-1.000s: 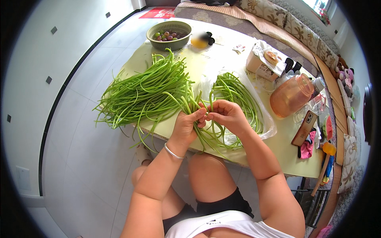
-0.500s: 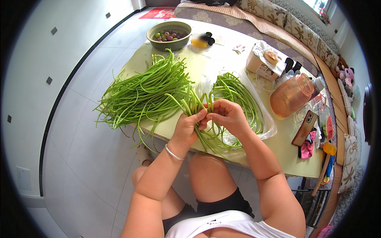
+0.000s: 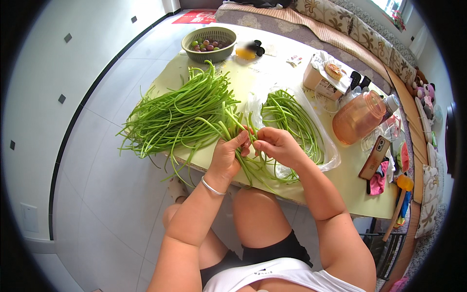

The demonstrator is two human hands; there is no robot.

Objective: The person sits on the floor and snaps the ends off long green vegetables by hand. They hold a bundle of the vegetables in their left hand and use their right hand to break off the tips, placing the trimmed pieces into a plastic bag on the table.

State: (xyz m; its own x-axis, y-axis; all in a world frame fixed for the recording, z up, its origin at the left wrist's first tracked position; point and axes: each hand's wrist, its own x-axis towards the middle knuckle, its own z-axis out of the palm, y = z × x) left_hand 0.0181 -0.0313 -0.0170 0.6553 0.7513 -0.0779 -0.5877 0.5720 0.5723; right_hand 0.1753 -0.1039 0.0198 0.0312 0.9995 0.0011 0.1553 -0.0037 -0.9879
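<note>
Over the near edge of the table, my left hand [image 3: 227, 156] is closed round a small bunch of long green garlic scapes [image 3: 224, 128]. My right hand [image 3: 278, 144], just to its right, pinches a scape between thumb and fingers; its tips partly hide the spot. Ends of the stems hang below both hands. A large heap of garlic scapes [image 3: 180, 114] spreads over the left side of the table, some drooping past the edge. To the right, more scapes [image 3: 296, 121] lie curved on a clear plastic bag [image 3: 330, 155].
On the pale yellow table [image 3: 292, 199] stand a green basket [image 3: 206, 56] of grapes, a box [image 3: 318, 80] with a pastry on top and a large pinkish jug [image 3: 355, 119]. A phone [image 3: 374, 157] and a yellow-headed mallet [image 3: 403, 185] lie at the right edge. A sofa [image 3: 311, 34] runs behind.
My right hand has drawn slightly away from my left, to the right and down, widening the gap between them. The left still grips its bunch.
</note>
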